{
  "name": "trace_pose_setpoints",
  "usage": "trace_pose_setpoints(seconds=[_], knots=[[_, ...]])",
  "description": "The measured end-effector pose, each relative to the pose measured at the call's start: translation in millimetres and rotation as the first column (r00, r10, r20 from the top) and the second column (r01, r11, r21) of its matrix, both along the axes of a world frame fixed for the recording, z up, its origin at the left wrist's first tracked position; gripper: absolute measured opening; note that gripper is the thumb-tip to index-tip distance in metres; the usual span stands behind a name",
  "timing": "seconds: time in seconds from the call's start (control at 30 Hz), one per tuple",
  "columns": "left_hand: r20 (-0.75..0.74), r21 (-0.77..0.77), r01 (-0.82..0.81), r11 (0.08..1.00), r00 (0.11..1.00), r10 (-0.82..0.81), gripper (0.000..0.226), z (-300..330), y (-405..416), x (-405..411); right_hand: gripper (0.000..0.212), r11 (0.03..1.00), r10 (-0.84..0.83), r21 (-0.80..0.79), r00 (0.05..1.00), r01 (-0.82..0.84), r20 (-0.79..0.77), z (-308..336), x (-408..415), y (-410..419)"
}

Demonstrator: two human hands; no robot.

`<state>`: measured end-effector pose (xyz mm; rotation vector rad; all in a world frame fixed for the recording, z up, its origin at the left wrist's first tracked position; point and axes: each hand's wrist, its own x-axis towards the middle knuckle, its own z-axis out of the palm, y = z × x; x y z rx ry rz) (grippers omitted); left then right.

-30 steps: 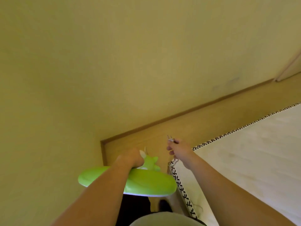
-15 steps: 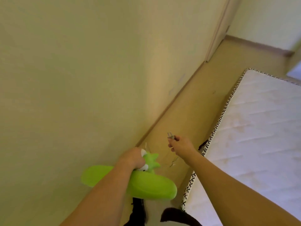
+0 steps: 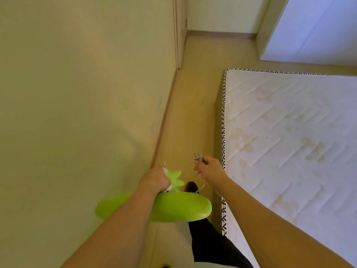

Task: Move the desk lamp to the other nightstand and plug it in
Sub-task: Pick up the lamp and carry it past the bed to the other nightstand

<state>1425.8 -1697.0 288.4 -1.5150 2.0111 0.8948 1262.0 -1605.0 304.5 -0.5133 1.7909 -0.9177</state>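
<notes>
Lower centre of frame: left hand (image 3: 155,179) closed around green desk lamp (image 3: 173,208), held above the floor (image 3: 195,113). Right hand (image 3: 209,169), just right, fingers pinching the plug (image 3: 198,158), prongs up, beside the mattress (image 3: 289,142).

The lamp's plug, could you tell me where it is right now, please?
In the head view the plug is pinched in the right hand, prongs up, above the floor strip between the wall and the mattress, just right of the green lamp.

A bare quilted mattress (image 3: 289,142) lies right of a floor strip (image 3: 195,113) along the wall (image 3: 77,93)
</notes>
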Motion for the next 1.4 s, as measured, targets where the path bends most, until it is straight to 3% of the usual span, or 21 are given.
trace_pose_setpoints(seconds=[0.2, 0.43, 0.77, 1.0, 1.17, 1.4], knots=[[0.005, 0.048, 0.164, 0.985, 0.986, -0.165, 0.054, 4.2, -130.1, -128.2, 0.015, 0.997, -0.081, -0.022, 0.996, 0.08, -0.029, 13.9, -137.5, -124.7], [-0.007, -0.036, 0.212, 0.977, 0.977, -0.212, 0.055, 32.2, -266.2, -274.7, 0.025, 0.978, -0.194, -0.08, 0.98, 0.19, -0.042, 42.1, -264.0, -253.8], [-0.073, -0.043, 0.266, 0.963, 0.961, -0.268, 0.05, -6.0, -494.2, -471.1, 0.012, 0.954, -0.286, -0.098, 0.958, 0.284, -0.009, 13.2, -446.3, -463.9], [-0.079, -0.079, 0.374, 0.924, 0.922, -0.38, 0.055, 16.3, -654.9, -609.4, 0.014, 0.933, -0.351, -0.105, 0.935, 0.345, -0.053, 41.8, -574.1, -609.7], [-0.074, -0.116, 0.469, 0.876, 0.875, -0.478, 0.05, 22.1, -750.9, -720.4, 0.01, 0.892, -0.44, -0.086, 0.896, 0.444, 0.055, 26.0, -667.0, -700.8], [-0.067, -0.1, 0.469, 0.878, 0.877, -0.476, 0.051, 6.6, -899.5, -884.8, 0.013, 0.881, -0.472, -0.047, 0.882, 0.471, 0.005, -7.9, -835.6, -833.4]])
